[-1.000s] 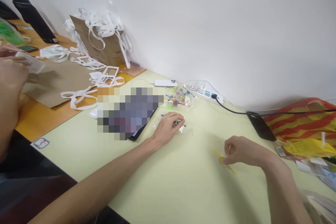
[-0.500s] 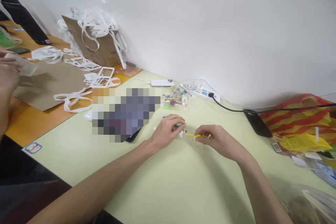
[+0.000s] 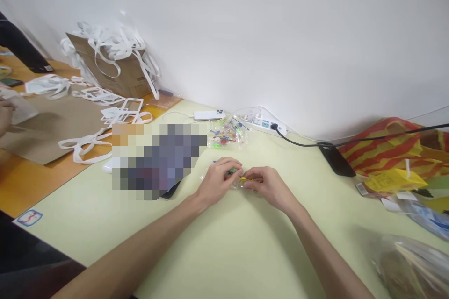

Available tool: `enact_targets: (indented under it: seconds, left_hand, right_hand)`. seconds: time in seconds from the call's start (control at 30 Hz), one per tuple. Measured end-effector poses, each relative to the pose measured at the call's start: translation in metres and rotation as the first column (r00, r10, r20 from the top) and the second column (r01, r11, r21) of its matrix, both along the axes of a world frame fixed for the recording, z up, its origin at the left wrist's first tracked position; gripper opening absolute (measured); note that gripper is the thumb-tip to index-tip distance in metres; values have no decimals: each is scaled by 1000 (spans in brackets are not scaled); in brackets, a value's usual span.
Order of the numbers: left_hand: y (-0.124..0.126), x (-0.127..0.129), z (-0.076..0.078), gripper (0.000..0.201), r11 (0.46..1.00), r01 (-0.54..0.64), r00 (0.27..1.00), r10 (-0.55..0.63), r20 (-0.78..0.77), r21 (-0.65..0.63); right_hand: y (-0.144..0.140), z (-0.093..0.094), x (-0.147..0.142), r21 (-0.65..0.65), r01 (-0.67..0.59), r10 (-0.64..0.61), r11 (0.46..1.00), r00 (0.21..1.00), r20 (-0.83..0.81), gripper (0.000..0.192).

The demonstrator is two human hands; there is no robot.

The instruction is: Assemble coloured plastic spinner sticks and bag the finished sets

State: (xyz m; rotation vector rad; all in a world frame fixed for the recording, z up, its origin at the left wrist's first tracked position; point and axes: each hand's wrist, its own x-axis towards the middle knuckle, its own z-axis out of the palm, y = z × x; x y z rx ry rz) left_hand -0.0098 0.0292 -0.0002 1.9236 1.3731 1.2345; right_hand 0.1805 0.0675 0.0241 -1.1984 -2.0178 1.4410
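Observation:
Near the middle of the pale green table, my left hand is closed on a small clear plastic bag with small coloured pieces inside. Most of that bag lies hidden under my fingers. My right hand pinches a small yellow piece right at the bag's right side; whether the piece is inside the bag's mouth I cannot tell. Just beyond my hands lies a pile of clear bags with red, blue, green and yellow pieces in them.
A blurred-out device lies left of my hands. Behind are a white phone and a power strip with a black cable. At right are a black phone and a striped bag. Another person's hand shows far left.
My right hand has moved left with the yellow piece, up to the bag in my left hand. The camera view has shifted slightly.

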Motion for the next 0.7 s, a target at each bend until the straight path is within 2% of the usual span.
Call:
enact_targets:
  seconds: [0.17, 0.37, 0.57, 0.7]
  left_hand:
    - [1, -1, -1, 16, 1000, -2, 1000, 2, 5, -4]
    - [1, -1, -2, 15, 1000, -3, 1000, 3, -2, 12]
    - [1, -1, -1, 16, 1000, 0, 1000, 0, -9, 22]
    - [1, 0, -1, 16, 1000, -4, 1000, 4, -14, 28]
  right_hand:
    - [11, 3, 12, 87, 24, -29, 996, 998, 64, 17]
    - [7, -3, 7, -13, 69, -69, 998, 997, -25, 13]
    - [6, -6, 0, 5, 46, -46, 999, 999, -21, 15]
    - [4, -7, -3, -28, 37, -40, 999, 995, -93, 15]
